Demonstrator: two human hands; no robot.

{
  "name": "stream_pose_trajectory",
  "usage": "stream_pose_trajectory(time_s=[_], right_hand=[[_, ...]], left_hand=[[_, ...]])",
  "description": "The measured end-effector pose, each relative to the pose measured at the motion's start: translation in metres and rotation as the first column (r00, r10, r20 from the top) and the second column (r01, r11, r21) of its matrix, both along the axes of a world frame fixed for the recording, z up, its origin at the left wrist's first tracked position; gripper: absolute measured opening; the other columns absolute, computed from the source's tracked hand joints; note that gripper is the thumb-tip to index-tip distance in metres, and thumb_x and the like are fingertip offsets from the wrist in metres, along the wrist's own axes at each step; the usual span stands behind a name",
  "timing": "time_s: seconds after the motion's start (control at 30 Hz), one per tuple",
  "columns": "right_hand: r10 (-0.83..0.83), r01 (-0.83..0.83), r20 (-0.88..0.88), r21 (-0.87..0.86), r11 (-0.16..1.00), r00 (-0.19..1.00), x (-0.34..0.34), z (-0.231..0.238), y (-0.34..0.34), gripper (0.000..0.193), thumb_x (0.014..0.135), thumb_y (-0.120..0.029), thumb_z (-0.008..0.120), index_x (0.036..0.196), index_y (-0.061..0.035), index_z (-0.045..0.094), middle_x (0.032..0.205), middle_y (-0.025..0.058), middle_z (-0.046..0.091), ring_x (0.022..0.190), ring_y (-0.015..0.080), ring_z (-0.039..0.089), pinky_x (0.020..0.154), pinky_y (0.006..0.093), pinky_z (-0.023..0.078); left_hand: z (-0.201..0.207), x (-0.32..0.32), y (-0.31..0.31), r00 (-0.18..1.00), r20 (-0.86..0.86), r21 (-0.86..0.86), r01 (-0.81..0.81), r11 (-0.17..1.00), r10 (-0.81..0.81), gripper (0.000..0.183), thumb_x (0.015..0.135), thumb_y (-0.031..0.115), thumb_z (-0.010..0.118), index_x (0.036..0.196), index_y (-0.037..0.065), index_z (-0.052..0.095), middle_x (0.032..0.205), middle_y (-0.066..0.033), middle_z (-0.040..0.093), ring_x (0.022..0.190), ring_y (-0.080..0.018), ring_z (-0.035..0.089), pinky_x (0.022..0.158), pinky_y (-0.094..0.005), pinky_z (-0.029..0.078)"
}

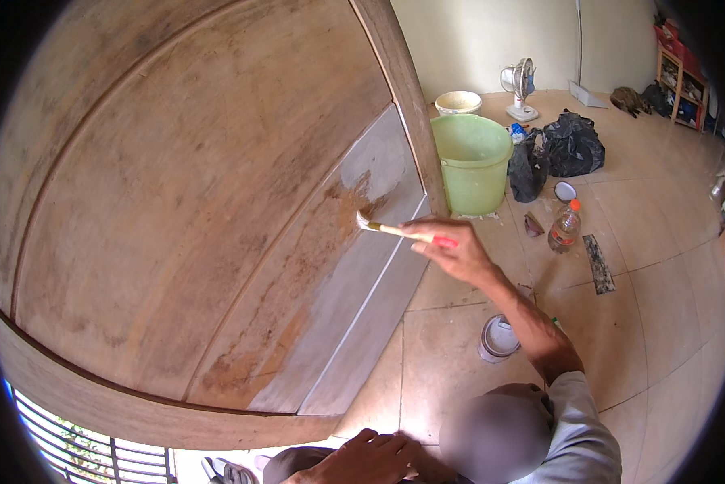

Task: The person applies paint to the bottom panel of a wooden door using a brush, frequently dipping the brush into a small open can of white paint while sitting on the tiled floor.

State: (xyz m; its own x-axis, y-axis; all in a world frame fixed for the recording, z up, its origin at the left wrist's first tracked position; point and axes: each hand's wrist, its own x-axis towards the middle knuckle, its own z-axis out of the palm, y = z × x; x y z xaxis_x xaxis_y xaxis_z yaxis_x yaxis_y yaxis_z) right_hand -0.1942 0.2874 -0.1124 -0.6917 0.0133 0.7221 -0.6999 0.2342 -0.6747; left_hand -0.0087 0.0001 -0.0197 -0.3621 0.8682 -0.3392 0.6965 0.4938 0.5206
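Note:
In my right hand (455, 254) is a paintbrush (394, 231) with a pale handle and red end. Its light-tipped bristles touch a large wooden panel (217, 177) with a curved frame. Grey paint (330, 323) covers the lower strip and upper corner of the nearest section; between them brown wood (273, 331) shows. My left hand (370, 458) rests low in the picture by my dark-clothed leg, fingers extended, holding nothing. An uncovered paint can (486, 352) stands on the tiles beneath my right forearm. A blurred rounded shape sits beside my right sleeve.
Beyond the panel's right edge stands a green bucket (471, 189), with a white tub (449, 110) behind it. Black bags (574, 145), a fan (520, 89), a round lid (565, 192), a red-capped bottle (564, 230) and a speckled strip (599, 264) occupy the tiled floor.

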Motion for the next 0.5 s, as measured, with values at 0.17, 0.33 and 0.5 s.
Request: stream_pose_trajectory(time_s=[0.17,0.33,0.5], right_hand=[[0.021,0.047,0.171,-0.386,0.921,0.985,-0.050,0.038,0.054,0.029,0.093,-0.017,0.066,0.119,-0.0040,0.069,0.111,0.0079,0.070,0.095,0.0131,0.066,0.085,0.0287,0.054],[-0.214,0.215,0.047,-0.389,0.896,0.976,-0.057,0.046,0.050,0.029,0.093,-0.011,0.065,0.121,-0.0040,0.068,0.114,0.0081,0.070,0.100,0.0166,0.066,0.092,0.0302,0.052],[-0.193,0.183,-0.152,-0.077,0.980,0.969,-0.017,0.003,-0.007,0.031,0.090,-0.006,0.068,0.120,-0.0020,0.067,0.117,0.0119,0.069,0.105,0.0179,0.066,0.090,0.0311,0.054]], left_hand=[[0.016,0.000,0.000,0.950,-0.139,-0.250,0.241,0.938,-0.281,0.046,0.104,0.033,0.044,0.133,-0.002,0.050,0.126,-0.0139,0.061,0.116,-0.0244,0.060,0.098,-0.0361,0.045],[0.014,0.003,0.005,0.995,-0.094,-0.032,0.035,0.999,-0.037,0.020,0.085,0.003,0.065,0.105,0.006,0.067,0.102,-0.0125,0.071,0.092,-0.0259,0.070,0.085,-0.0362,0.056],[0.008,0.000,0.002,1.000,-0.012,0.000,0.005,1.000,-0.005,0.020,0.087,0.004,0.063,0.106,0.005,0.067,0.102,-0.0122,0.071,0.091,-0.0261,0.070,0.085,-0.0365,0.056]])
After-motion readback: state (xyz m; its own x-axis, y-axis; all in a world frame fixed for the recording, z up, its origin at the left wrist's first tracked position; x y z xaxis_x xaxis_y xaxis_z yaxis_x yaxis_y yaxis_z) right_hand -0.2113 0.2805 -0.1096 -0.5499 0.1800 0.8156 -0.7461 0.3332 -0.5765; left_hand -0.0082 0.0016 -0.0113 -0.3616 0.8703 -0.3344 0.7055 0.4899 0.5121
